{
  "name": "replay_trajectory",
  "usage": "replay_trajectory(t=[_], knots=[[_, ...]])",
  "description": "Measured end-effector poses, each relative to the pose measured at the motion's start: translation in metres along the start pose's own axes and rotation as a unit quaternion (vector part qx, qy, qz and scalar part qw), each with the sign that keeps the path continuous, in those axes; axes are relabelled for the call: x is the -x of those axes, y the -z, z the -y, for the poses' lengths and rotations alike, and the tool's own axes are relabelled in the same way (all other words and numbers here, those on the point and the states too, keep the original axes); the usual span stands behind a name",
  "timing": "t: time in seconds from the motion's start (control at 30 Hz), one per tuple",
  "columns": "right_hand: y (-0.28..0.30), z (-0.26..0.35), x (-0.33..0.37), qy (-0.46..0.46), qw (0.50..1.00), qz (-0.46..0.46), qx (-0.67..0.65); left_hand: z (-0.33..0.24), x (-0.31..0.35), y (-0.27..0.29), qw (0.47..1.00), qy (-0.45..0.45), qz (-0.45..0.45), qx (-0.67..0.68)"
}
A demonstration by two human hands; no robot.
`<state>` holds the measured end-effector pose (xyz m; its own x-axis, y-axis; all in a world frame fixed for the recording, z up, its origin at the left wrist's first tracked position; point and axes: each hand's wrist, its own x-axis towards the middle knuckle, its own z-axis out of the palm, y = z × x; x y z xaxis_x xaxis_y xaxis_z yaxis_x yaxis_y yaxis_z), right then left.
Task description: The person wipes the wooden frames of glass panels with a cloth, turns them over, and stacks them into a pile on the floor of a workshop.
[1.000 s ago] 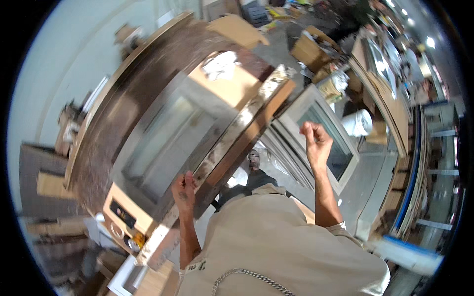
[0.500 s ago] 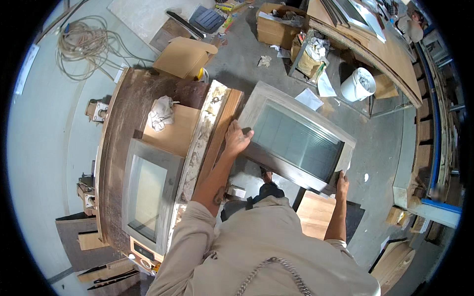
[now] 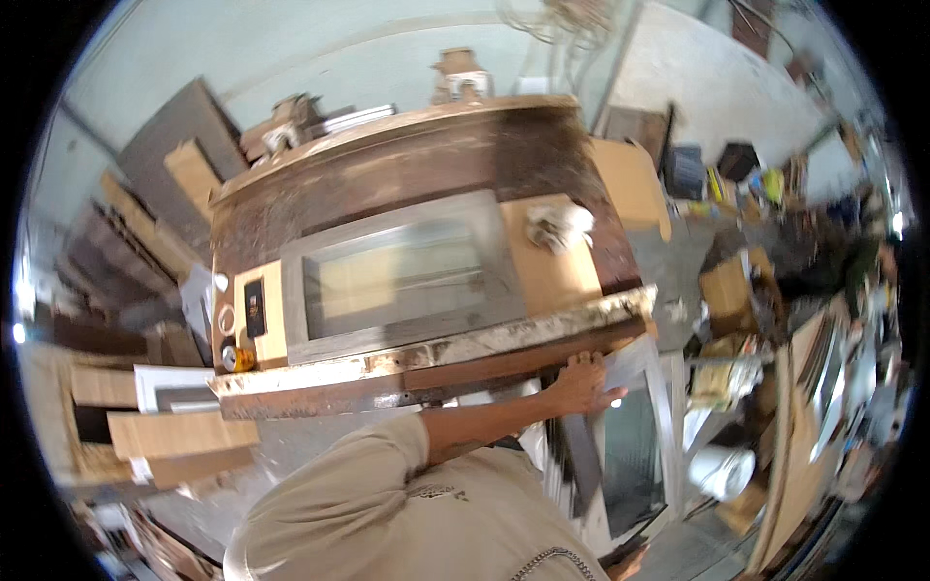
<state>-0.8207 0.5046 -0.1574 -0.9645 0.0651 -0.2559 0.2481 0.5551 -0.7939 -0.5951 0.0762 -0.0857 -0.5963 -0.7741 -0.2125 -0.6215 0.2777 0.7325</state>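
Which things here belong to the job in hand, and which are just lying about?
Likely in the job:
- glass-paned frame, with the left hand on its upper end and the right hand by its lower end
- similar frame lying flat
- workbench under it

Apparently just lying about:
- black phone
- white bucket
- cardboard box

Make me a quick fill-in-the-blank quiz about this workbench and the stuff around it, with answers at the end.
1. On the workbench, the crumpled cloth lies to the ____ of the grey-framed panel.
2. The upper hand, on the glazed panel beside the workbench, is the person's ____ one.
3. The bucket is ____ in colour.
Missing words: right; left; white.
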Motion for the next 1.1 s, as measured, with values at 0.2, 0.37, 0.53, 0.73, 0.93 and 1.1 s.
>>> replay_trajectory(t=[0.2, 0.37, 0.53, 0.73, 0.93, 1.1], knots=[[-0.136, 0.158, 0.091, 0.127, 0.986, 0.103, 0.021, 0.128, 0.112, 0.172, 0.973, 0.046, -0.146, 0.170], [-0.272, 0.317, 0.222, 0.206, 0.877, 0.432, 0.049, 0.249, 0.162, 0.331, 0.895, 0.316, -0.252, 0.188], [-0.490, 0.411, 0.322, 0.484, 0.718, 0.438, 0.240, 0.378, 0.178, 0.421, 0.855, 0.397, -0.307, 0.132], [-0.686, 0.449, 0.433, 0.504, 0.584, 0.495, 0.399, 0.499, 0.155, 0.448, 0.836, 0.408, -0.339, 0.138], [-0.767, 0.410, 0.432, 0.553, 0.462, 0.454, 0.524, 0.538, 0.146, 0.441, 0.862, 0.444, -0.232, -0.071], [-0.830, 0.371, 0.412, 0.685, 0.444, 0.453, 0.359, 0.605, 0.129, 0.410, 0.864, 0.350, -0.294, -0.211]])
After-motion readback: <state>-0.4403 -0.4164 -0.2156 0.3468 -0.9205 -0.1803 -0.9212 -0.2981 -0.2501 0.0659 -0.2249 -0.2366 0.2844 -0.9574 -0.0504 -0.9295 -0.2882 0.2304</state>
